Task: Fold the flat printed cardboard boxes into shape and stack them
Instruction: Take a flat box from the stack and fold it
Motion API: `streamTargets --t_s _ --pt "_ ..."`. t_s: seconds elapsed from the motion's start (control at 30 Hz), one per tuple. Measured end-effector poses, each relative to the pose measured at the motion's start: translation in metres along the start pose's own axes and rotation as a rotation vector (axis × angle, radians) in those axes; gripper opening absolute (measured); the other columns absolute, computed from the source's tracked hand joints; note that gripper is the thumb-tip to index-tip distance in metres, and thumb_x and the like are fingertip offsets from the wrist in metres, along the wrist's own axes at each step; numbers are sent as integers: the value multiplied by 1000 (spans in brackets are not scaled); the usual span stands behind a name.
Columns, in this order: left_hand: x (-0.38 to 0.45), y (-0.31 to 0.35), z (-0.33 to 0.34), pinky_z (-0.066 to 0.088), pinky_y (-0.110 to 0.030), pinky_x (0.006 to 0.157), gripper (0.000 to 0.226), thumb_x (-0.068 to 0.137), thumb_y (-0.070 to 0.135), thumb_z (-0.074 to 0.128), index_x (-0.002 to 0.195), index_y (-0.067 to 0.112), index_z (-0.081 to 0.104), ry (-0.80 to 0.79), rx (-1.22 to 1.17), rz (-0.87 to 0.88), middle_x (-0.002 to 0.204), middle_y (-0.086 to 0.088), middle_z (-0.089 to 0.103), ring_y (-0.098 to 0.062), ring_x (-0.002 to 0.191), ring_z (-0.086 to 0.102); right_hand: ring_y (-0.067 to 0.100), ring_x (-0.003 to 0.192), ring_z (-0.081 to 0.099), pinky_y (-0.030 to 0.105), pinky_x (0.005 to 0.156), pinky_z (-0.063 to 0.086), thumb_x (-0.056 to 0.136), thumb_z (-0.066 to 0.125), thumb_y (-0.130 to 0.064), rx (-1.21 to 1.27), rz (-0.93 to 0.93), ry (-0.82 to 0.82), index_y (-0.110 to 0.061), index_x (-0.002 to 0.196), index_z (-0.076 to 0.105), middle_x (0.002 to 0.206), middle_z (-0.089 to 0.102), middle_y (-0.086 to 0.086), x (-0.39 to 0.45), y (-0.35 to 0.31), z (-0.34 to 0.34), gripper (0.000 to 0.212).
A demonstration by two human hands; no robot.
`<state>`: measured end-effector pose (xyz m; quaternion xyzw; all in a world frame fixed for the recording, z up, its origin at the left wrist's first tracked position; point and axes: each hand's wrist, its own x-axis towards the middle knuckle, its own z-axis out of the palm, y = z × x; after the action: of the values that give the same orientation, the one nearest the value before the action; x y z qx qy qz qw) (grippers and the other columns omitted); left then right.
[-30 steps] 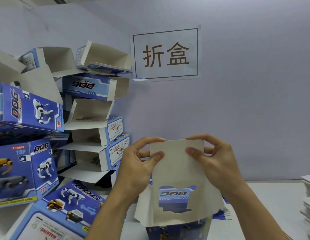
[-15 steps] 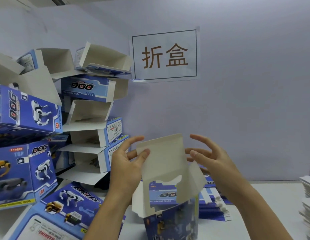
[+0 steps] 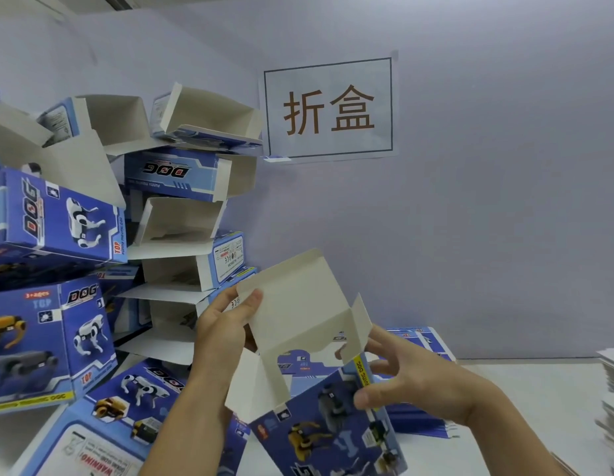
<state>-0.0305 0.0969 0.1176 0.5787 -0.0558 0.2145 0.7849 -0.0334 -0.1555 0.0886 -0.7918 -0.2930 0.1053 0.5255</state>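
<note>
Blue printed cardboard box [image 3: 329,427] stands upright between my hands; left hand [image 3: 223,324] pinches its raised white lid flap [image 3: 292,297], right hand [image 3: 412,379] grips its side.

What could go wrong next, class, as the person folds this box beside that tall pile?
The leaning pile of folded boxes looks unsteady; a nudge might topple it. The left hand pinches only the box's big flap, which could crease. The right hand grips lightly, so the box may slip.
</note>
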Motion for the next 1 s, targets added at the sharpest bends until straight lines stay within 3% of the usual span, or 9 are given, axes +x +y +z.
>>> streamTargets --t_s 0.1,0.17,0.37,0.43,0.5,0.63,0.77,0.87,1.0 --pt "-5 1 3 58 -36 67 25 94 29 61 116 18 67 -120 -224 -99 98 -5 76 -23 80 72 6 114 65 24 84 57 62 88 -44 29 -42 84 -58 127 49 125 63 -24 1 2 0 77" --pt "-8 1 6 56 -40 70 33 91 35 60 117 18 67 -201 -378 -157 102 -9 75 -28 83 70 13 114 66 27 88 56 64 87 -44 70 -82 162 -51 132 50 127 65 -18 0 4 -2 77" --pt "-16 -15 14 48 -56 101 61 84 65 58 136 35 52 -453 -19 -56 128 -2 68 -26 117 66 26 109 70 57 95 53 68 78 -59 323 -188 441 -31 135 54 121 71 2 1 8 -12 77" --pt "-19 -22 21 52 -50 99 58 82 68 61 134 47 47 -535 56 -51 124 6 70 -20 114 68 26 108 70 59 97 51 68 75 -64 356 -184 470 -28 136 54 120 72 2 3 10 -13 79" --pt "-22 -28 31 56 -30 90 46 76 67 57 120 62 43 -501 153 29 111 21 72 -5 105 69 26 112 68 59 101 49 67 74 -68 365 -177 467 -30 131 60 121 72 2 7 11 -11 76" --pt "-23 -40 43 53 -11 58 26 91 42 51 115 40 42 -340 108 82 84 20 73 3 76 72 23 121 63 51 100 50 64 74 -73 461 -204 395 -40 119 69 128 69 -1 18 8 5 64" --pt "-23 -45 42 54 -17 53 16 97 34 50 110 40 43 -294 36 60 79 16 75 -8 72 74 23 124 61 53 107 45 80 64 -69 435 -243 507 -34 132 60 129 68 -2 29 4 20 63" --pt "-25 -50 42 57 -19 60 18 94 38 53 110 44 48 -328 29 36 85 28 73 -2 78 73 23 105 71 49 90 58 74 64 -68 398 -278 661 -33 125 58 115 73 1 31 1 27 63" --pt "-20 -51 32 56 -42 87 52 76 53 62 119 24 67 -375 -25 -42 109 -7 76 -27 98 74 16 95 73 31 73 62 66 63 -66 305 -278 731 -37 119 58 106 75 -5 27 4 24 61"
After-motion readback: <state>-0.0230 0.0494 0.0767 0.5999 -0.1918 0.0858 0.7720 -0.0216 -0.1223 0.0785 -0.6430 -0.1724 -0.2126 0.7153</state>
